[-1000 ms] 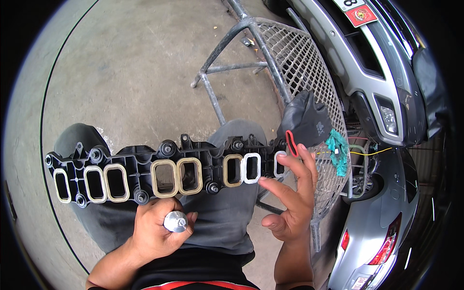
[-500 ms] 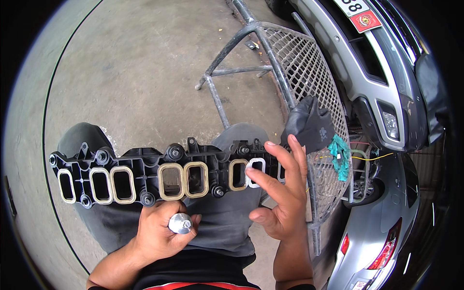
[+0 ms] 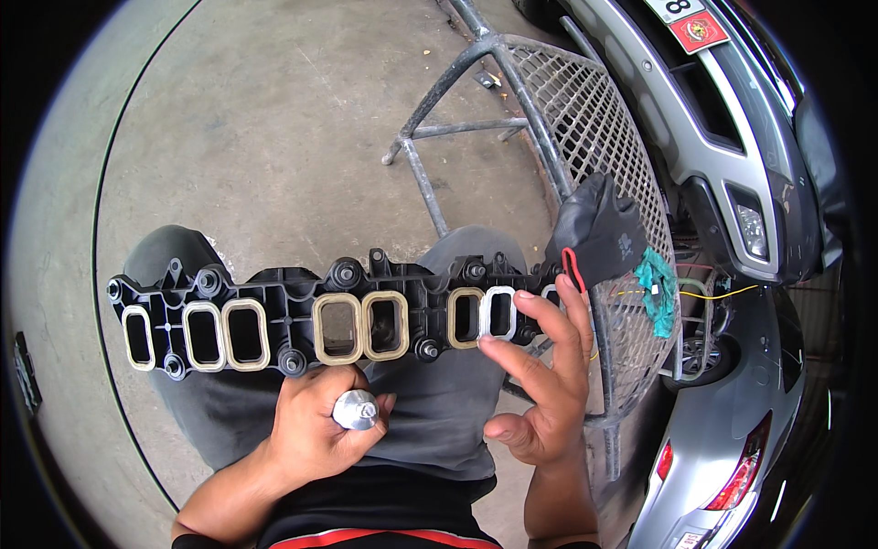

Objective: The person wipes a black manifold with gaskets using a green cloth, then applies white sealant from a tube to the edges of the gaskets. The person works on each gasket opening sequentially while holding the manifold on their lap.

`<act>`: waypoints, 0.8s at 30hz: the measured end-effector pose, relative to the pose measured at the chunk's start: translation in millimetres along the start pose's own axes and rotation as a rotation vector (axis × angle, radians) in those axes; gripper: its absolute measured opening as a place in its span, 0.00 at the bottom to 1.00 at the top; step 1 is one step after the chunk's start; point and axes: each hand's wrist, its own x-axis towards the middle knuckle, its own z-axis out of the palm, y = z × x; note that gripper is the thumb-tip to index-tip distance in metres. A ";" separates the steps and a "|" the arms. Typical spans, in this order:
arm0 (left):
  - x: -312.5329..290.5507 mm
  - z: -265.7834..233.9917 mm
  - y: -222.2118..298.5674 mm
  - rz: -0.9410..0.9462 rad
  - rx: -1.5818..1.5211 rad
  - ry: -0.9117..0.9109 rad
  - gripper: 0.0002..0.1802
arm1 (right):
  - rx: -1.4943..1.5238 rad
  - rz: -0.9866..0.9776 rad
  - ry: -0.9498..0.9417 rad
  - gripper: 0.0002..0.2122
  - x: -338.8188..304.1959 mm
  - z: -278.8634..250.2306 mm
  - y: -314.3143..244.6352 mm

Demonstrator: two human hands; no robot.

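Note:
Across my thighs lies a long black intake manifold [image 3: 293,297] with a row of oval ports. Most port rims carry tan gaskets [image 3: 337,359]; a rim toward the right end [image 3: 512,316] is coated bright white. My left hand [image 3: 306,425] is closed around a silver tube [image 3: 355,410], its tip pointing up, just below the manifold's middle. My right hand [image 3: 547,393] has its fingers spread and holds nothing. One fingertip rests at the lower left of the white rim, and the other fingers partly cover the manifold's right end.
Right of my knee stands a metal-mesh seat frame [image 3: 585,119]. On it lie a black glove [image 3: 599,224] with a thin red loop at its edge and a teal rag [image 3: 656,291]. Two silver cars [image 3: 681,137] are parked at the right. Concrete floor [image 3: 274,119] spreads ahead.
The right fingertip has slid down along the white rim toward its lower left corner. The whole view has shifted slightly, and the red loop by the glove now shows. The left hand keeps its grip.

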 end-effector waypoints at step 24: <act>-2.9 0.8 -1.4 0.032 0.011 -0.003 0.15 | 0.353 0.206 0.045 0.45 -46.3 39.0 -23.8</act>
